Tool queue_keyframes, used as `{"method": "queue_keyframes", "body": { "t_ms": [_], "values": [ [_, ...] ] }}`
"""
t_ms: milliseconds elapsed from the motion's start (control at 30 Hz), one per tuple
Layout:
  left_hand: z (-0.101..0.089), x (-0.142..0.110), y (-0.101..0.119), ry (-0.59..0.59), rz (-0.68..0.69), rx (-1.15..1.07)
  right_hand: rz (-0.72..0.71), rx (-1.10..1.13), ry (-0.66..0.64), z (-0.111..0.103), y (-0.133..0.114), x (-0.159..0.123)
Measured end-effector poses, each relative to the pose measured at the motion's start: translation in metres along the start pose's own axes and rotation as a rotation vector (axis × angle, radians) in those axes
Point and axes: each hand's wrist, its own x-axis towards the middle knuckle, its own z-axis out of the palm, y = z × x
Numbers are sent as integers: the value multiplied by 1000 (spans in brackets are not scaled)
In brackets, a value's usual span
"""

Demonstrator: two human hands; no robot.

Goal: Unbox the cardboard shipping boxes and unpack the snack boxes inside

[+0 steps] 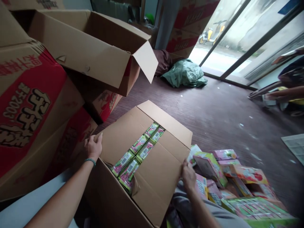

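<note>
In front of me stands a brown cardboard box (158, 172) with its two long side flaps folded inward and a far end flap (166, 122) sticking outward. Through the gap between the flaps, two rows of small green and pink packs (138, 148) show, standing close together. My left hand (93, 146), with a teal bracelet at the wrist, grips the box's left edge, fingers bent over the flap. At the opposite edge, my right hand (188, 174) is closed on the box's right side; its fingertips are partly hidden and slightly blurred.
Colourful small cartons (247, 177) lie piled on the floor at right. Large red-printed boxes (33, 104) crowd the left, one open box (95, 47) among them. A green plastic sack (185, 73) lies near the glass door. Another person's legs (280, 93) show at far right.
</note>
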Motion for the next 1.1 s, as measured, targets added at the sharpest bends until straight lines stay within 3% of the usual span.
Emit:
{"method": "queue_keyframes", "body": {
  "t_ms": [100, 200, 433, 667, 867, 933, 1033, 1100],
  "values": [
    [0, -1, -2, 6, 5, 13, 155, 86, -67, 26, -4, -33],
    [0, -1, -4, -2, -1, 18, 160, 93, -80, 31, -13, -33],
    [-11, -26, -2, -17, -155, 41, 9, 95, -120, 28, -33, 20],
    [-26, -89, -10, -12, -358, 76, -230, 109, -188, 31, -91, 84],
    [-17, -122, -37, 80, -372, 108, -374, 109, -236, 41, -134, 114],
    [-15, -125, -39, 114, -370, 119, -412, 60, -166, 37, -143, 112],
    [-15, -126, -33, 116, -403, 127, -670, -78, -42, 25, -156, 84],
    [-17, -126, -27, 107, -424, 110, -958, -135, -132, 20, -166, 48]
  ]
}}
